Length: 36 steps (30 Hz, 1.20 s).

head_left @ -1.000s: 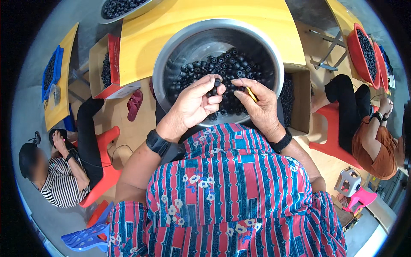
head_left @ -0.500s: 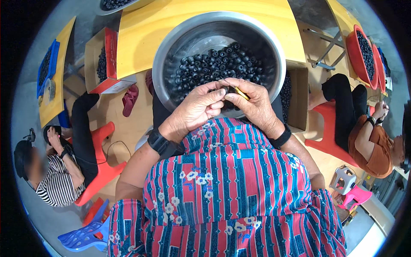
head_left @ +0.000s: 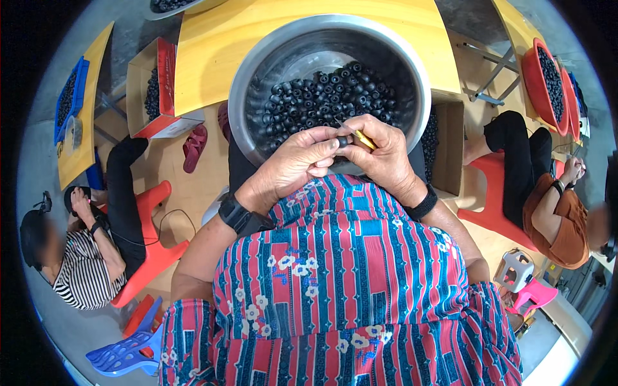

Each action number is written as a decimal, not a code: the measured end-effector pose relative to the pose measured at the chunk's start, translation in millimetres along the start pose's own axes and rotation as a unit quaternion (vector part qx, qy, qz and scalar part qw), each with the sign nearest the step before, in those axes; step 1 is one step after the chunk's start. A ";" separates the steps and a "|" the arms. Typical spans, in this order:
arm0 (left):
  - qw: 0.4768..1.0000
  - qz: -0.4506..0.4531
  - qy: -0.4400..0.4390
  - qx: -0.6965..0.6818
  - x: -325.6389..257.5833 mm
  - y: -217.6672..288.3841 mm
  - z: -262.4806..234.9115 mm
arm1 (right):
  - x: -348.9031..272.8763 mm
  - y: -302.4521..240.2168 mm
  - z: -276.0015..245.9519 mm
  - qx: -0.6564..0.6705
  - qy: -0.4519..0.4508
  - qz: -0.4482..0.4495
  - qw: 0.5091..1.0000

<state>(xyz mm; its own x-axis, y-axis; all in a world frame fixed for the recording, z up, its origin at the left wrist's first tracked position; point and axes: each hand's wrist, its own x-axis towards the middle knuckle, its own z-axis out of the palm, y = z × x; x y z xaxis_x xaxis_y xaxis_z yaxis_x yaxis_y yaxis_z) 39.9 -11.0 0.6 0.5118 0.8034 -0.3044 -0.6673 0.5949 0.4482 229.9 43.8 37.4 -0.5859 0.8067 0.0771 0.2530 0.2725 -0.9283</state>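
A small black ring-shaped part (head_left: 343,141) is pinched between the left hand (head_left: 297,162) fingers, just above frame centre. A thin yellow tool (head_left: 360,136) is gripped by the right hand (head_left: 381,153) and touched to it. A big steel bowl (head_left: 257,77) of similar black parts (head_left: 328,96) is seen right behind, on a yellow surface (head_left: 212,51).

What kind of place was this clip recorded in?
Probably a small hand-assembly or sorting workshop. The person's hands work a small black part over a steel bowl heaped with the same parts, co-workers sit on low red stools either side, and a red tub and cardboard box hold more.
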 end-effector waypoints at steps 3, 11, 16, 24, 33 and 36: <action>1.000 0.012 -0.013 0.021 0.3 -2.0 1.1 | 0.6 1.5 0.6 -0.007 0.000 -0.009 1.000; 0.997 0.069 0.004 0.039 -0.8 -2.5 4.3 | -1.0 -8.3 -8.3 -0.117 0.005 -0.026 0.993; 0.991 0.083 -0.016 0.102 -2.9 0.7 1.4 | -0.8 -9.1 -5.6 -0.198 -0.022 -0.091 0.976; 0.991 0.090 -0.021 0.098 -3.5 -0.6 4.8 | -1.3 -7.6 -5.7 -0.206 -0.020 -0.104 0.973; 0.991 0.097 -0.012 0.096 -3.6 -3.0 4.6 | -1.6 -7.9 -5.0 -0.223 -0.021 -0.107 0.969; 0.990 0.104 -0.015 0.092 -3.4 -3.4 4.1 | -2.1 -9.0 -5.7 -0.229 -0.034 -0.087 0.969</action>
<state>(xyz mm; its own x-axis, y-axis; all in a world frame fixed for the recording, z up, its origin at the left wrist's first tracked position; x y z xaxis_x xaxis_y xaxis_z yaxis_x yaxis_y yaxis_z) 42.7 -15.8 3.6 0.3923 0.9048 -0.1657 -0.6513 0.4004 0.6446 233.3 42.6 47.7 -0.6956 0.6956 0.1799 0.4520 0.6183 -0.6430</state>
